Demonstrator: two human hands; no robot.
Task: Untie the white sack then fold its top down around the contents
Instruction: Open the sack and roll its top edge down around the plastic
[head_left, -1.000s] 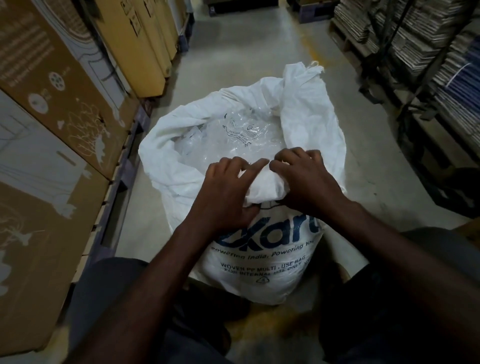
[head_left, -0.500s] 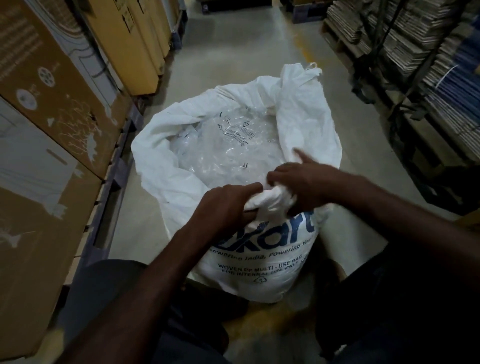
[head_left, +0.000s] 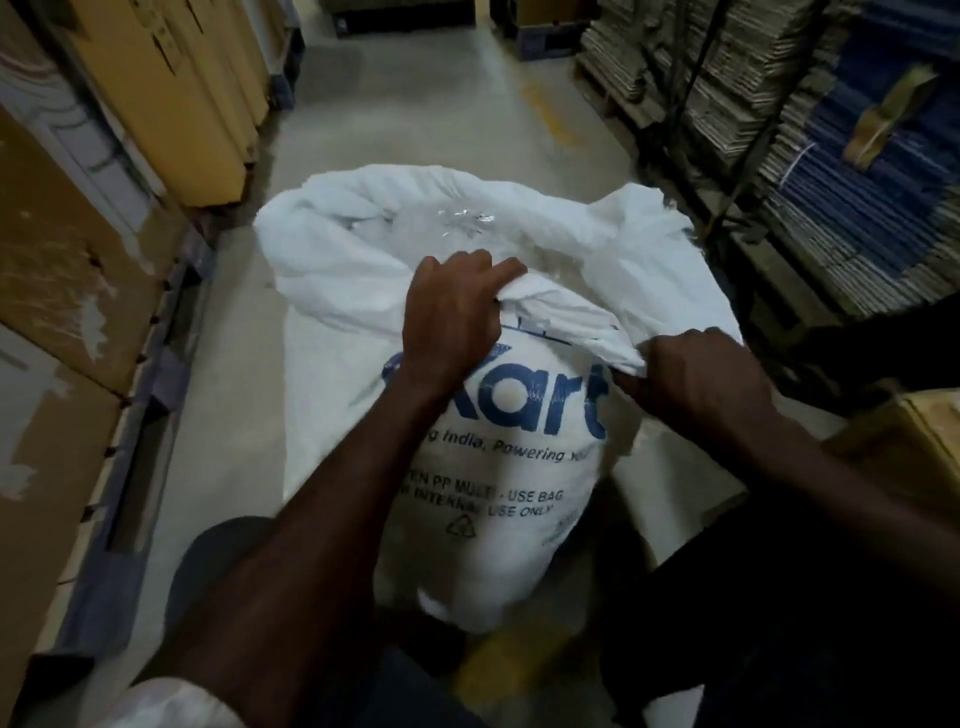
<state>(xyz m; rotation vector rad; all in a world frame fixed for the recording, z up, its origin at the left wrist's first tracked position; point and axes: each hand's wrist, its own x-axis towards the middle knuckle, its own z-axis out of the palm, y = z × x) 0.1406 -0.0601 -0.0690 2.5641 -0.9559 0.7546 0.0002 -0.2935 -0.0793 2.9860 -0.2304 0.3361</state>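
Left wall: tall brown cardboard cartons line the aisle, with pale scuffed print I cannot read.
Floor: bare grey concrete runs down the aisle between the two stacks.
Sack position: the white sack stands upright on the floor in the middle of the aisle, just in front of the person's knees, long axis vertical, mouth facing up.
Sack writing: big blue letters "Kart", partly covered by the arm; under them "g India, Powering", then "PP MULTI - USE BAG", "INTERNAL USE ONLY" and a recycling triangle.
Sack mouth: open, the fabric rim rolled outward in a thick collar, higher and looser on the far right side.
Contents: crinkled clear plastic film shows inside the opening; I cannot tell what it wraps.
Left hand: clenched over the near rim, fingers curled into a bunched fold of white fabric.
Right hand: closed tight, pinching the same rim's edge further right, the fold stretched between both fists.
Right wall: flattened cardboard sheets stacked on dark racks, blue-edged bundles beside them.
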